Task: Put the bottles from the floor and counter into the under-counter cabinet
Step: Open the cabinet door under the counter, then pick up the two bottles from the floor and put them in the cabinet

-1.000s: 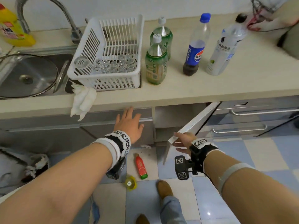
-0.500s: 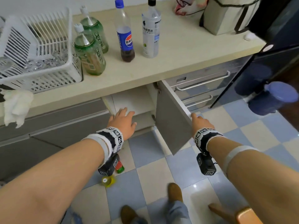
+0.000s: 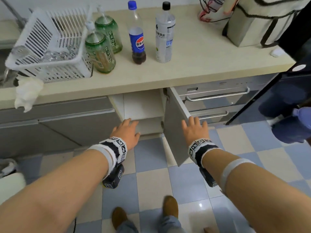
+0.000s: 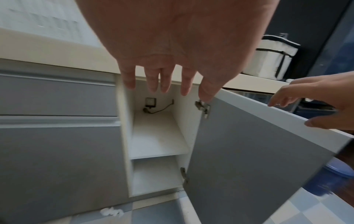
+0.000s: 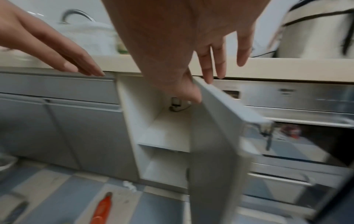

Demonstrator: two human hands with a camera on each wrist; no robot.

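Note:
Two green bottles (image 3: 101,51) (image 3: 108,32), a Pepsi bottle (image 3: 137,41) and a clear water bottle (image 3: 164,41) stand upright on the beige counter (image 3: 202,64). Below them the narrow cabinet (image 3: 143,105) stands open; its white shelves (image 4: 159,144) hold no bottles. Its grey door (image 3: 173,132) is swung out towards me. My left hand (image 3: 127,130) hovers in front of the opening with straight fingers and holds nothing. My right hand (image 3: 193,130) is open at the door's top edge, fingers (image 4: 283,98) spread. A red bottle (image 5: 102,207) lies on the floor; my left forearm hides it in the head view.
A white dish basket (image 3: 50,47) with glasses sits left of the bottles, and a white cloth (image 3: 27,93) hangs over the counter edge. A striped bag (image 3: 252,22) stands at the back right. Steel drawers (image 3: 218,96), a dark door and a blue container (image 3: 291,128) lie right.
The cabinet door has swung from ajar to wide open. My right hand has gone from gripping its edge to lying open at its top. My left hand moved right, towards the opening.

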